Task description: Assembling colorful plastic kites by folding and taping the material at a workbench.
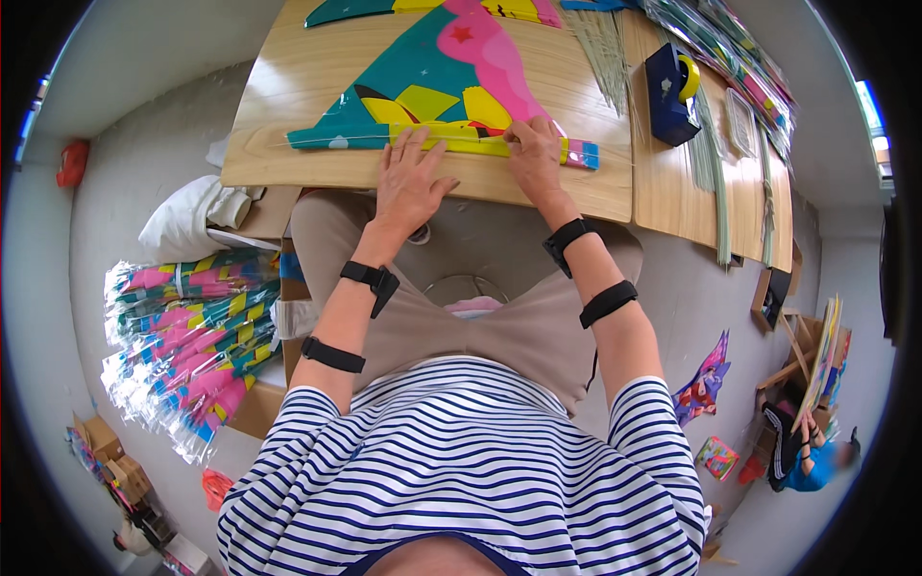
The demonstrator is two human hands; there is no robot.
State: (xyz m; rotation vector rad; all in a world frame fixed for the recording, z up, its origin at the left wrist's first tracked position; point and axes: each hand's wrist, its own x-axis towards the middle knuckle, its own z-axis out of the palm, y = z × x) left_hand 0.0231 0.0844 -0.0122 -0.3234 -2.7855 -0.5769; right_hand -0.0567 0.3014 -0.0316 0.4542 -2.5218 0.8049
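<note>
A triangular kite sail (360, 91) in teal, pink and yellow lies on the wooden table in front of me, its near edge folded into a straight band. My left hand (411, 178) lies on the yellow part of that band, fingers stretched forward and thumb apart. Further right, my right hand (535, 154) is closed, its fingertips pinching the band near its pink and blue end. A thin pale line, perhaps a rod or cord, runs along the band; parts of it are hidden under my hands.
A dark blue tape dispenser (672, 96) with yellow tape stands at the right, beside bundles of thin rods (709, 158) and a clear plastic box (740, 123). Wrapped kites (197, 336) are piled at my left. Another person (812, 466) sits at the far right.
</note>
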